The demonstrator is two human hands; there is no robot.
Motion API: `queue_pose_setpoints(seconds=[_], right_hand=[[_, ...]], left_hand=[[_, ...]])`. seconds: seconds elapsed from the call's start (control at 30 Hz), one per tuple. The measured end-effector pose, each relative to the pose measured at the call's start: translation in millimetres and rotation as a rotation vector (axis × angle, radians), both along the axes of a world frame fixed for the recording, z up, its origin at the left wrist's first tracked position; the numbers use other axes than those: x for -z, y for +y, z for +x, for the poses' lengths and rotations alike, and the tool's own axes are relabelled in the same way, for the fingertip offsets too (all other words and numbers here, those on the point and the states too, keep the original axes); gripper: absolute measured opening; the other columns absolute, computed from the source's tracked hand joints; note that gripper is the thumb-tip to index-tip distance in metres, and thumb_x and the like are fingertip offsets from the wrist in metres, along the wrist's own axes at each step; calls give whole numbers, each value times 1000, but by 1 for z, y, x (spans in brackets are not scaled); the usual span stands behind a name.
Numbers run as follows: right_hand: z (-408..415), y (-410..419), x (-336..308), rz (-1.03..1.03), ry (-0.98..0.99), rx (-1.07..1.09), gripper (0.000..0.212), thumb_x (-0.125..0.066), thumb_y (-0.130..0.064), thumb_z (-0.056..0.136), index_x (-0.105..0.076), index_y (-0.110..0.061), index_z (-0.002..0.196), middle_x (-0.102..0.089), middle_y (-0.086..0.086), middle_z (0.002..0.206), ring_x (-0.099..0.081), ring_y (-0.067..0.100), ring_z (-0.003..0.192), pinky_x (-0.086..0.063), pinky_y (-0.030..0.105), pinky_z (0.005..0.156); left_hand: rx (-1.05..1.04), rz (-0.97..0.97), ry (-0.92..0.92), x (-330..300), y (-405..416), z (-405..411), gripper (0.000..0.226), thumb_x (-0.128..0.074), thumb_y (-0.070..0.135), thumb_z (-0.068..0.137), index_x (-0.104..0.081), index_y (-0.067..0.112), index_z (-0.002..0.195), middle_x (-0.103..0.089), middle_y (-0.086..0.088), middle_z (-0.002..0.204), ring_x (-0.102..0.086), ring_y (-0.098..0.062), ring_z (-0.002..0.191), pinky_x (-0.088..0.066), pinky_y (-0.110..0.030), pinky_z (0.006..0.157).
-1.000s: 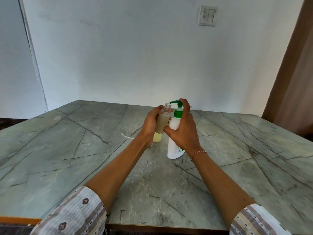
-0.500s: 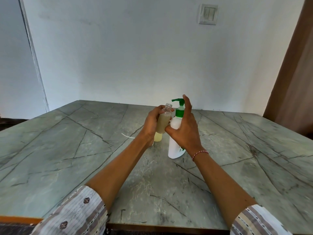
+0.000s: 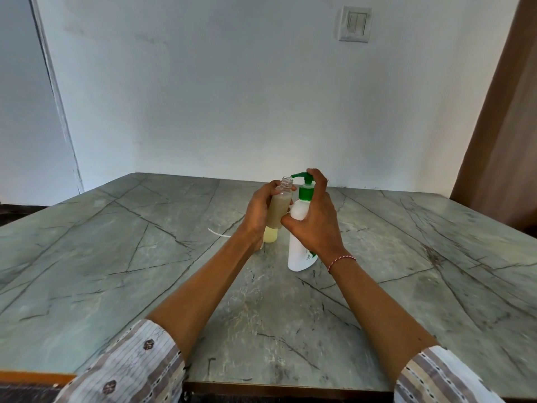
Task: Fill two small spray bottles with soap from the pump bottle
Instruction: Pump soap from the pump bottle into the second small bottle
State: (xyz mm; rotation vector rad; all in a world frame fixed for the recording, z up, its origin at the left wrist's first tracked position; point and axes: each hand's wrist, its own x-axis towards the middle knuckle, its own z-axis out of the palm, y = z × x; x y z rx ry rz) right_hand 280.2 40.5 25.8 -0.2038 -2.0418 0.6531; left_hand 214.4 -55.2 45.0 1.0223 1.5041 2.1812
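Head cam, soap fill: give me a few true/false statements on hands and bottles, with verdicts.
1. The left hand grips the small spray bottle. True.
2. The small bottle has its cap on. False: its threaded neck is open.
3. The right hand holds the pump bottle, a finger on the green pump head. True.
4. The pump bottle lies on its side. False: it stands, slightly tilted, on the stone table.
5. The nozzle points away from the small bottle. False: it points at its mouth.

Grey veined marble table [image 3: 116,271]; white wall behind, bearing a switch plate [image 3: 354,23] above the fingers; brown curtain [image 3: 505,141] to their right.
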Motion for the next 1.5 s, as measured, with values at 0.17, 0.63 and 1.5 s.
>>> queue_pose_setpoints(seconds=[0.17,0.63,1.5], right_hand=[[0,-1,1,0,8,17,92,-79,-20,64,-22,-23,137,-53,2,124,-55,23,101,-54,37,79],[3,0,1,-40,-6,-15,107,-80,-20,63,-9,-32,143,-47,0,134,-54,23,107,-52,40,87],[4,-4,-3,-57,-28,-21,108,-79,-21,67,-4,-39,142,-44,2,139,-53,27,112,-51,49,89]], left_hand=[[15,6,-1,0,0,0,33,-32,18,93,-62,27,84,-70,12,75,-60,-9,70,-50,-20,61],[31,9,-2,0,1,3,32,-31,19,94,-61,25,87,-67,5,86,-59,-11,74,-49,-22,65],[46,16,-16,-3,-1,3,31,-32,17,93,-62,22,86,-66,1,86,-58,-12,73,-47,-25,66]])
